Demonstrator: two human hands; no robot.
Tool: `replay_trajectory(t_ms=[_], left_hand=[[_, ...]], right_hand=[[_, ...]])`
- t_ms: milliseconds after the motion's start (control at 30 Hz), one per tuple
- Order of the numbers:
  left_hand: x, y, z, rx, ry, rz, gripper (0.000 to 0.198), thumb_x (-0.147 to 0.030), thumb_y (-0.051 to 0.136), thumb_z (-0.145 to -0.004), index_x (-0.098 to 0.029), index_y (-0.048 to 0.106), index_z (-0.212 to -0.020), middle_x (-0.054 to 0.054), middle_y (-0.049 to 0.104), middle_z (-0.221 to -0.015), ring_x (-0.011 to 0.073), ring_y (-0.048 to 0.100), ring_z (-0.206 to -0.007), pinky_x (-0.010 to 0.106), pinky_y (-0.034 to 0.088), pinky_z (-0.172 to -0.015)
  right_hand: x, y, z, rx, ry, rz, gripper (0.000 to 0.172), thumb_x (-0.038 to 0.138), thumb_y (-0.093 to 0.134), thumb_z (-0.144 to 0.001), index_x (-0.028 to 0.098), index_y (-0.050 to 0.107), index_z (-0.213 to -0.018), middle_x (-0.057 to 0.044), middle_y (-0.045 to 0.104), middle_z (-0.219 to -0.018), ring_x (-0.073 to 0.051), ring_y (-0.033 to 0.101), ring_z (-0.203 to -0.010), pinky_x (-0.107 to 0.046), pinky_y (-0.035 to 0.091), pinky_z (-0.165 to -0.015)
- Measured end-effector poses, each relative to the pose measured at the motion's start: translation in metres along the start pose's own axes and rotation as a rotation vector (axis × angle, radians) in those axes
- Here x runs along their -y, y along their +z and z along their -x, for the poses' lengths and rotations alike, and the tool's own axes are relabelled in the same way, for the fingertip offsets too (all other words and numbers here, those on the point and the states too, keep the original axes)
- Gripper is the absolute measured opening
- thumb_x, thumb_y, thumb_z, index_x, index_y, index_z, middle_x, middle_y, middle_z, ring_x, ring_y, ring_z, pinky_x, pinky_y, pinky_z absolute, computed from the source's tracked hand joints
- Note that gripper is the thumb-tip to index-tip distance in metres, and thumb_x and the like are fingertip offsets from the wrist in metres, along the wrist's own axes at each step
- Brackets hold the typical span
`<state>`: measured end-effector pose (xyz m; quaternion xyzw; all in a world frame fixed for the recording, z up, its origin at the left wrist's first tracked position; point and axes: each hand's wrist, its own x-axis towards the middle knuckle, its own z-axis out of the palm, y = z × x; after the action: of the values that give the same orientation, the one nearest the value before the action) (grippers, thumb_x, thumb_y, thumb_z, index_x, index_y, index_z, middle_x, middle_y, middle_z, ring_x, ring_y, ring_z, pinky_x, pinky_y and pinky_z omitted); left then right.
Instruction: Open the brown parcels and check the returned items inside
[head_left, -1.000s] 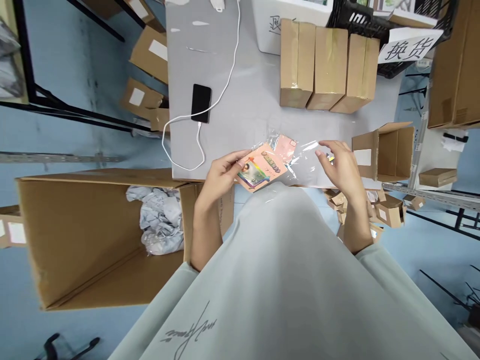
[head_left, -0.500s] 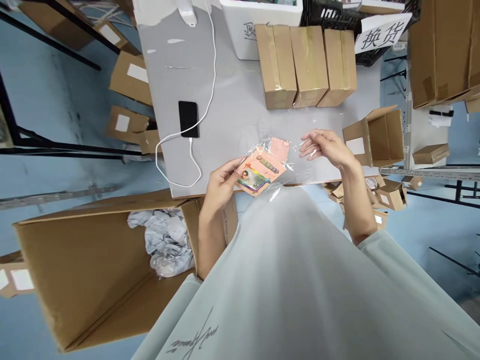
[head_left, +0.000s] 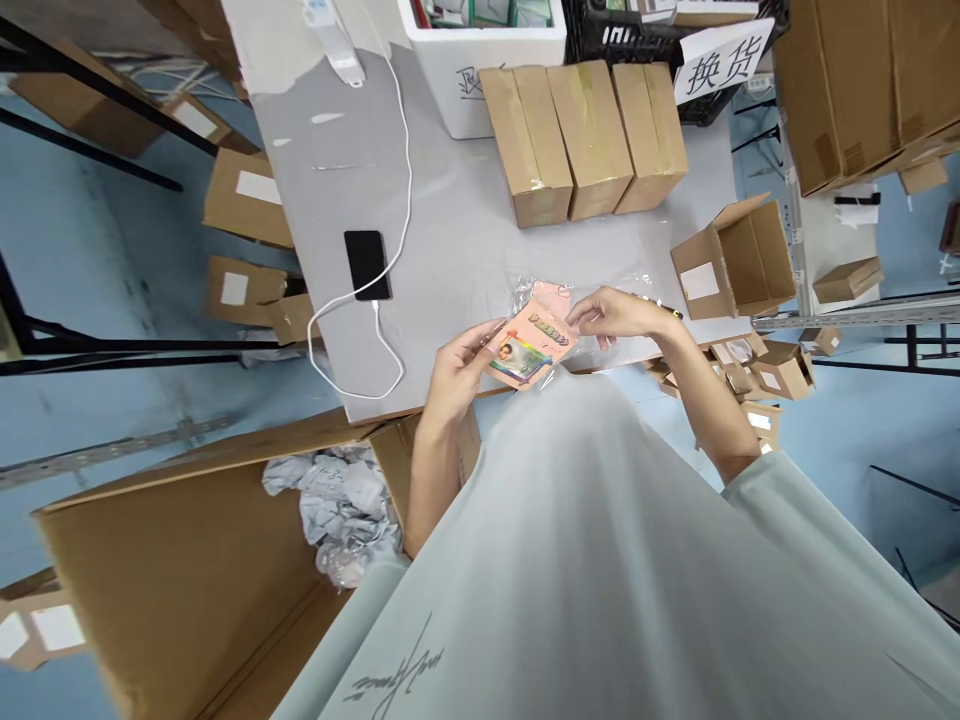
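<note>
A pink printed card [head_left: 527,350] with a rainbow-framed picture is tilted over the table's front edge. My left hand [head_left: 459,372] pinches it by its left side, thumb on top. At the card's right corner, the bent fingers of my right hand [head_left: 616,313] are closed on the edge; the fingertips are partly hidden. Behind the card lies a second pink piece [head_left: 553,296] in clear plastic wrap [head_left: 525,288], and more thin clear film spreads on the table around my right hand.
Three taped cartons [head_left: 585,140] stand at the back of the table [head_left: 450,240], before a white foam box [head_left: 491,50] and a black crate [head_left: 705,110]. A phone [head_left: 367,263] with a white cable lies left. An open carton [head_left: 757,260] sits right; a large box [head_left: 187,590] holds crumpled plastic.
My right hand has moved left from above the table to the card's right corner, and its fingers have closed. My left hand still holds the card. The view has shifted slightly.
</note>
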<state>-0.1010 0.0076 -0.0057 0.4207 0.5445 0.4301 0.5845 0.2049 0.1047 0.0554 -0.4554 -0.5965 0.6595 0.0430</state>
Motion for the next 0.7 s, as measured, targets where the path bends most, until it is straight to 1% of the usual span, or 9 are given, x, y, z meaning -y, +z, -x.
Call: replay_trajectory(t_ms=[67, 133, 233, 333, 400, 500, 600, 700], left_hand=[[0.003, -0.001, -0.001, 0.02, -0.02, 0.012, 0.072, -0.074, 0.096, -0.085, -0.021, 0.09, -0.132, 0.017, 0.085, -0.144, 0.039, 0.078, -0.138, 0.05, 0.065, -0.118], [0.006, -0.002, -0.001, 0.042, -0.042, 0.024, 0.073, -0.075, 0.095, -0.085, -0.02, 0.089, -0.133, 0.018, 0.085, -0.145, 0.0393, 0.078, -0.139, 0.051, 0.065, -0.118], [0.008, -0.006, 0.0, 0.055, -0.073, 0.036, 0.076, -0.075, 0.097, -0.082, -0.019, 0.089, -0.132, 0.02, 0.084, -0.145, 0.0398, 0.079, -0.138, 0.051, 0.066, -0.115], [0.009, -0.015, 0.0, 0.064, -0.086, 0.041, 0.078, -0.075, 0.101, -0.077, -0.019, 0.089, -0.13, 0.021, 0.086, -0.141, 0.0402, 0.081, -0.135, 0.05, 0.069, -0.111], [0.01, -0.022, 0.0, 0.083, -0.098, 0.051, 0.08, -0.075, 0.102, -0.076, -0.018, 0.088, -0.13, 0.022, 0.087, -0.138, 0.0407, 0.082, -0.133, 0.05, 0.069, -0.109], [0.01, -0.031, 0.0, 0.103, -0.112, 0.068, 0.081, -0.075, 0.102, -0.076, -0.018, 0.088, -0.132, 0.023, 0.086, -0.139, 0.0408, 0.082, -0.135, 0.049, 0.07, -0.109], [0.01, -0.039, 0.0, 0.107, -0.112, 0.067, 0.082, -0.075, 0.102, -0.076, -0.018, 0.088, -0.132, 0.023, 0.085, -0.141, 0.0408, 0.081, -0.137, 0.048, 0.069, -0.11], [0.011, -0.046, 0.0, 0.108, -0.118, 0.071, 0.083, -0.075, 0.103, -0.074, -0.017, 0.088, -0.132, 0.023, 0.085, -0.142, 0.0406, 0.08, -0.137, 0.047, 0.07, -0.108]], right_hand=[[-0.003, 0.004, 0.0, 0.016, -0.002, -0.015, 0.017, 0.028, 0.09, -0.087, 0.019, 0.086, -0.101, 0.001, 0.082, -0.082, -0.012, 0.067, -0.054, -0.024, 0.051, -0.053], [-0.006, 0.007, 0.0, 0.022, -0.036, -0.035, 0.02, 0.036, 0.091, -0.085, 0.02, 0.083, -0.095, 0.001, 0.08, -0.08, -0.013, 0.067, -0.058, -0.024, 0.051, -0.053], [-0.007, 0.011, 0.001, -0.029, -0.094, -0.037, 0.03, 0.048, 0.094, -0.084, 0.021, 0.08, -0.086, 0.003, 0.075, -0.075, -0.011, 0.059, -0.06, -0.024, 0.045, -0.053], [-0.001, 0.012, 0.003, -0.108, -0.088, -0.045, 0.038, 0.055, 0.095, -0.085, 0.021, 0.08, -0.083, 0.003, 0.071, -0.073, -0.01, 0.051, -0.06, -0.025, 0.04, -0.053], [0.005, 0.012, 0.004, -0.13, -0.065, -0.064, 0.041, 0.057, 0.095, -0.086, 0.019, 0.08, -0.085, 0.003, 0.068, -0.07, -0.01, 0.051, -0.058, -0.026, 0.039, -0.052], [0.013, 0.015, 0.003, -0.103, -0.034, -0.069, 0.042, 0.058, 0.093, -0.091, 0.018, 0.081, -0.087, 0.003, 0.065, -0.068, -0.011, 0.054, -0.056, -0.026, 0.039, -0.051], [0.018, 0.022, -0.001, -0.082, -0.008, -0.066, 0.041, 0.058, 0.089, -0.096, 0.018, 0.081, -0.089, 0.002, 0.068, -0.07, -0.01, 0.056, -0.055, -0.025, 0.038, -0.05], [0.022, 0.028, -0.006, -0.106, -0.012, -0.064, 0.038, 0.056, 0.089, -0.096, 0.019, 0.084, -0.092, 0.002, 0.07, -0.072, -0.01, 0.055, -0.057, -0.025, 0.036, -0.05]])
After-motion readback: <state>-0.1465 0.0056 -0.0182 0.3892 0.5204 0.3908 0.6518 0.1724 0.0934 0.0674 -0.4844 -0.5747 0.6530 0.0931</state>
